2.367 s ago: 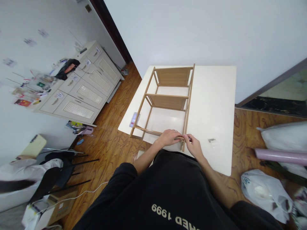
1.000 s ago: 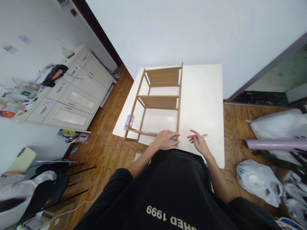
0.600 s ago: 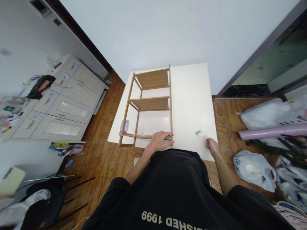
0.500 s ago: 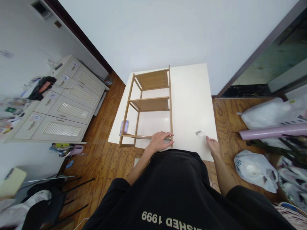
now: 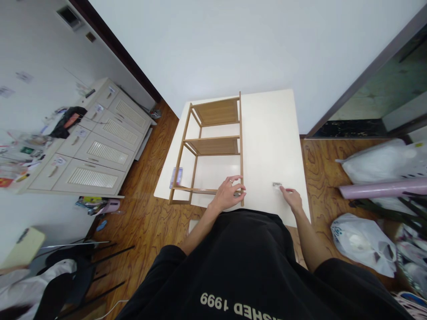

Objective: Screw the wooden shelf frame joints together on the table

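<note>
A two-panel wooden shelf rack (image 5: pixel 211 146) lies over the 9 o'clock side of the white table (image 5: pixel 271 138). The left hand (image 5: pixel 227 194) curves round its near corner, at 5 o'clock on the rack, where the lower crossbar (image 5: pixel 199 191) meets the side rail (image 5: pixel 241 153); how firmly it grips, I cannot tell. At 3 o'clock from it, the right hand (image 5: pixel 292 198) has thumb and forefinger at a small clear packet, seemingly of metal fittings (image 5: pixel 276 184); pinched or merely touched does not show. Good handling here, I judge, means light left-hand pressure so the crossbar cannot twist, with the right fingertips lifting single pieces, the packet flat and clear of the table edge at 4 o'clock.
</note>
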Available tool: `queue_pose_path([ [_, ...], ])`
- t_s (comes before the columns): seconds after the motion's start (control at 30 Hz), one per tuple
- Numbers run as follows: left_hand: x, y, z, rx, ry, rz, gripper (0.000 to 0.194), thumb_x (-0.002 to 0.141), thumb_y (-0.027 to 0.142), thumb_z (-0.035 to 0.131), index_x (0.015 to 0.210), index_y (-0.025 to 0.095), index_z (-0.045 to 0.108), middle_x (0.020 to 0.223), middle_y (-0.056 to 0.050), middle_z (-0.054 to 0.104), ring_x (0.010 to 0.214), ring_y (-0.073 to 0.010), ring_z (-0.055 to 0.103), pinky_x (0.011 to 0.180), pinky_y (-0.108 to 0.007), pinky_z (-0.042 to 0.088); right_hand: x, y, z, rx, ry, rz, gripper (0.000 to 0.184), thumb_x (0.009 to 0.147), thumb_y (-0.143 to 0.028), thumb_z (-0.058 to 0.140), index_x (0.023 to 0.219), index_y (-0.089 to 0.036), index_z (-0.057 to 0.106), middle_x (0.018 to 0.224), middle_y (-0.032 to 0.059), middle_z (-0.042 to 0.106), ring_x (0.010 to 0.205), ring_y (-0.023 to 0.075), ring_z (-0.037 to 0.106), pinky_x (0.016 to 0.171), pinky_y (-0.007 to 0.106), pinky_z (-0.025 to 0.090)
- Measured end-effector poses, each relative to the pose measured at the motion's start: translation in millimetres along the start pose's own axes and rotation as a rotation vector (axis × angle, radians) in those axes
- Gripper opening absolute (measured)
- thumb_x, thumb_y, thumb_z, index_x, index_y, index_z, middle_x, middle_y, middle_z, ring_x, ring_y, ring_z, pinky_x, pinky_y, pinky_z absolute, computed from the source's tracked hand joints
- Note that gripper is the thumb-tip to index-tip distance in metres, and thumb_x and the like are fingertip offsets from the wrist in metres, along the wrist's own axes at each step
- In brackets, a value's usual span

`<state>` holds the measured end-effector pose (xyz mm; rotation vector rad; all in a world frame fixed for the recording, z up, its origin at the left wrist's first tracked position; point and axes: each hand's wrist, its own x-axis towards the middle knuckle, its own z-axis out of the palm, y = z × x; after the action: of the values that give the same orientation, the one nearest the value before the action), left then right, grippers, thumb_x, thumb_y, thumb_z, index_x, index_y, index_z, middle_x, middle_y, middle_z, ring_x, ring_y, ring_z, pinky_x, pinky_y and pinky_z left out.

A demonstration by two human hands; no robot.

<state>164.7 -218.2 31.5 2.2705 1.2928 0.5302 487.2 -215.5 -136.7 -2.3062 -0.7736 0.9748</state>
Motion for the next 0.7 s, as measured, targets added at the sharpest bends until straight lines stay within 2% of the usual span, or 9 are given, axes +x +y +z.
queue_pose_path([
  [0.07, 3.9, -2.4, 2.1, -0.034, -0.007, 0.101, 0.013, 0.089, 0.021, 0.064, 0.097, 0.024, 0.073, 0.139, -0.005, 0.061, 0.134, -0.0234, 0.05, 0.112, -0.04, 0.045, -6.7, -8.5, -2.7, 0.027, -0.108, -0.026, 0.032, 0.062, -0.049, 0.077, 0.068, -0.019, 0.065, 0.056, 0.0026, 0.056, 0.062, 0.0206, 0.054, 0.065, 0.035, 0.047],
  [0.13, 9.1, -3.9, 4.8, -0.076, -0.055, 0.16, 0.022, 0.085, 0.011, 0.061, 0.098, 0.025, 0.073, 0.127, -0.003, 0.069, 0.133, -0.0216, 0.052, 0.113, -0.04, 0.043, -15.4, -19.7, -5.3, 0.076, -0.225, -0.061, 0.038, 0.066, -0.053, 0.072, 0.075, -0.017, 0.069, 0.049, -0.0029, 0.045, 0.052, 0.0149, 0.042, 0.052, 0.03, 0.038],
  [0.23, 17.6, -2.0, 8.9, -0.108, -0.11, 0.15, 0.034, 0.079, 0.004, 0.058, 0.104, 0.024, 0.071, 0.104, -0.001, 0.076, 0.121, -0.0202, 0.06, 0.106, -0.038, 0.047, -31.7, -44.2, -11.8, 0.161, -0.378, -0.112, 0.048, 0.072, -0.059, 0.066, 0.088, -0.014, 0.072, 0.048, -0.008, 0.032, 0.046, 0.0098, 0.026, 0.046, 0.026, 0.022],
  [0.33, 24.8, 4.7, 10.9, -0.08, -0.079, 0.087, 0.03, 0.083, 0.013, 0.062, 0.111, 0.022, 0.067, 0.095, 0.0, 0.076, 0.108, -0.021, 0.064, 0.099, -0.038, 0.048, -54.0, -76.8, -21.0, 0.281, -0.508, -0.172, 0.049, 0.069, -0.062, 0.073, 0.082, -0.015, 0.069, 0.049, -0.0091, 0.029, 0.047, 0.0074, 0.02, 0.045, 0.026, 0.014],
  [0.4, 28.8, 9.6, 11.6, -0.061, -0.038, 0.038, 0.026, 0.088, 0.029, 0.067, 0.113, 0.021, 0.065, 0.095, -0.001, 0.075, 0.101, -0.0208, 0.066, 0.095, -0.038, 0.048, -71.8, -98.7, -25.6, 0.295, -0.522, -0.222, 0.051, 0.067, -0.065, 0.076, 0.076, -0.015, 0.067, 0.048, -0.0082, 0.031, 0.047, 0.007, 0.02, 0.045, 0.026, 0.013],
  [0.5, 33.3, 13.3, 13.9, -0.042, 0.014, 0.002, 0.034, 0.09, 0.047, 0.069, 0.112, 0.02, 0.064, 0.099, -0.002, 0.074, 0.092, -0.0182, 0.068, 0.093, -0.036, 0.047, -97.1, -124.2, -24.9, 0.263, -0.493, -0.272, 0.056, 0.067, -0.071, 0.076, 0.072, -0.016, 0.068, 0.047, -0.006, 0.036, 0.046, 0.0073, 0.023, 0.046, 0.027, 0.016],
  [0.6, 35.2, 11.7, 18.0, 0.0, 0.059, 0.039, 0.027, 0.093, 0.046, 0.066, 0.106, 0.022, 0.068, 0.099, -0.001, 0.076, 0.092, -0.0172, 0.069, 0.093, -0.036, 0.044, -113.9, -136.8, -16.8, 0.25, -0.465, -0.308, 0.061, 0.066, -0.077, 0.073, 0.066, -0.016, 0.067, 0.048, -0.0032, 0.043, 0.048, 0.0082, 0.027, 0.048, 0.027, 0.02],
  [0.7, 34.9, 7.8, 21.8, 0.025, 0.097, 0.074, 0.018, 0.097, 0.037, 0.061, 0.099, 0.022, 0.071, 0.094, -0.002, 0.078, 0.091, -0.0168, 0.069, 0.091, -0.035, 0.043, -121.8, -138.8, -10.0, 0.241, -0.475, -0.328, 0.065, 0.065, -0.081, 0.07, 0.068, -0.016, 0.069, 0.049, -0.0039, 0.042, 0.049, 0.0087, 0.028, 0.048, 0.027, 0.02],
])
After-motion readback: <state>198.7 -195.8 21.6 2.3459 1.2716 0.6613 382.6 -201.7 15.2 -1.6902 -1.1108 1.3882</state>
